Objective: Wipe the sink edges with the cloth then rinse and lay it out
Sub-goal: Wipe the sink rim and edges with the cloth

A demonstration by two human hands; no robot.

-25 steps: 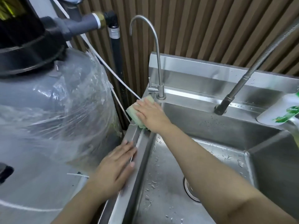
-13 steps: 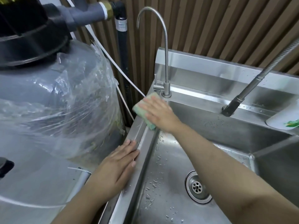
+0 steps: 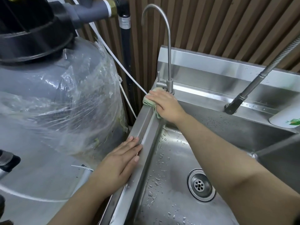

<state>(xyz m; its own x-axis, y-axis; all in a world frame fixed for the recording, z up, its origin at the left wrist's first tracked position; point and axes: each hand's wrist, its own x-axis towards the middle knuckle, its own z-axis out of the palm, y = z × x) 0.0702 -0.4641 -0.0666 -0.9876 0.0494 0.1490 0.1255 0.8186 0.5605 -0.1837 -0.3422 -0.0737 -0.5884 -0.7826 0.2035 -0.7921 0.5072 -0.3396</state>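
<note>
Green cloth (image 3: 150, 101) lies under flat right hand (image 3: 165, 105) on sink (image 3: 146, 125) edge.

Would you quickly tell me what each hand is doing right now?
Left hand: open, flat on the sink edge, holding nothing.
Right hand: pressing the cloth onto the sink's back-left corner.

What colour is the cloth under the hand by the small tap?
Pale green cloth, seen in the head view under the right hand.

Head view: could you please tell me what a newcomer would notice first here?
The right hand presses a green cloth onto the sink's far-left corner, beside the thin tap. The left hand lies flat on the near left edge. A big grey tank in plastic wrap fills the left side.
</note>
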